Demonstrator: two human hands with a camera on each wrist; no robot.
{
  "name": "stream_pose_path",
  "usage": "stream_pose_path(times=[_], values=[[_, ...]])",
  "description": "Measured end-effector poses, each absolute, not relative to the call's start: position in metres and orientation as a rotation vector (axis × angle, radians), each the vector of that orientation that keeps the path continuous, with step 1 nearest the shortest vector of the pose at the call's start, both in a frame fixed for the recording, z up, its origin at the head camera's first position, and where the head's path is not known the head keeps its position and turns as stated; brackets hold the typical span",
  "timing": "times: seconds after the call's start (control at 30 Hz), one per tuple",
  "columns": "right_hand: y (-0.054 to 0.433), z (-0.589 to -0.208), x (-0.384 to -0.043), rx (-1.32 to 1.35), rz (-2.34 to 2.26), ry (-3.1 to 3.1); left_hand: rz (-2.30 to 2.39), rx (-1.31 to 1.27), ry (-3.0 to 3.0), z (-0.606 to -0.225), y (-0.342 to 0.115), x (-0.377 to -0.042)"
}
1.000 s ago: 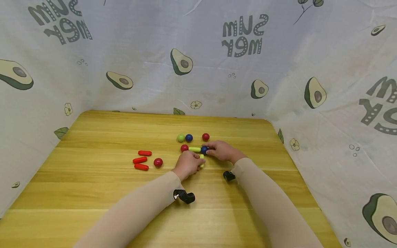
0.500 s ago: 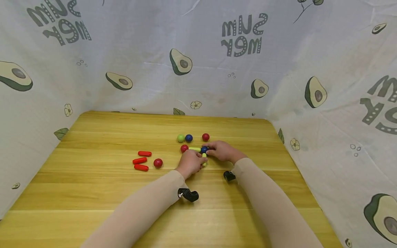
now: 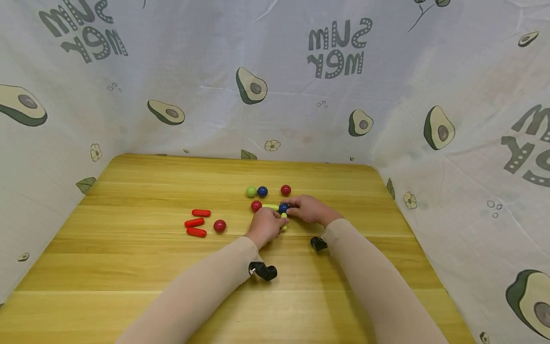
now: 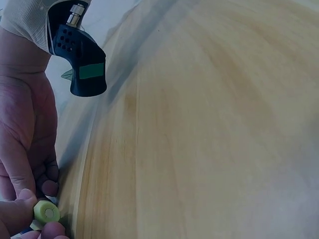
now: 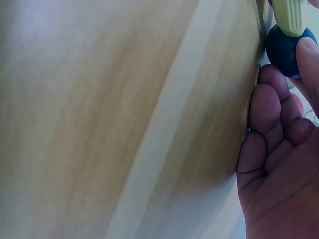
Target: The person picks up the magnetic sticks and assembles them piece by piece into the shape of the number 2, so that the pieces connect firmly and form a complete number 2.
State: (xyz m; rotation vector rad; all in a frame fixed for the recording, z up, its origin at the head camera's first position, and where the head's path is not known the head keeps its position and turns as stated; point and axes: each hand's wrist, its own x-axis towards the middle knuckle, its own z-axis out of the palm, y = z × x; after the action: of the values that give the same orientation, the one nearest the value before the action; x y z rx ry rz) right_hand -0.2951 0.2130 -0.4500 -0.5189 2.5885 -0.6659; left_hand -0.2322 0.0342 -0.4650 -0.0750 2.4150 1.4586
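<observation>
My left hand (image 3: pixel 264 225) pinches a short yellow-green rod (image 4: pixel 47 212) between thumb and fingers, its round end face showing in the left wrist view. The rod's far end meets a dark blue ball (image 5: pixel 285 50), as the right wrist view shows. That ball is held between the thumb and fingers of my right hand (image 3: pixel 310 209). A second yellow-green rod (image 3: pixel 270 207) runs left from the blue ball to a red ball (image 3: pixel 256 206). The two rods stand roughly at a right angle at the blue ball.
Behind the hands lie a light green ball (image 3: pixel 251 191), another blue ball (image 3: pixel 262 191) and a red ball (image 3: pixel 285 190). Left of them are three red rods (image 3: pixel 195 222) and one more red ball (image 3: pixel 219 226). A printed cloth (image 3: pixel 275 110) surrounds the wooden table (image 3: pixel 142 267).
My left hand has moved slightly right and forward, bringing its yellow-green rod up against the blue ball. The right hand keeps its place on the ball.
</observation>
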Motion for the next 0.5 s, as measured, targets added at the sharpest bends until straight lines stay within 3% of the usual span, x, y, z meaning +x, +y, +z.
stream_pose_path(times=[0.5], values=[[0.2115, -0.4485, -0.2955, -0.499, -0.625, 2.584, 1.411, -0.011, 2.432, -0.4616, 0.0264, -0.2289]])
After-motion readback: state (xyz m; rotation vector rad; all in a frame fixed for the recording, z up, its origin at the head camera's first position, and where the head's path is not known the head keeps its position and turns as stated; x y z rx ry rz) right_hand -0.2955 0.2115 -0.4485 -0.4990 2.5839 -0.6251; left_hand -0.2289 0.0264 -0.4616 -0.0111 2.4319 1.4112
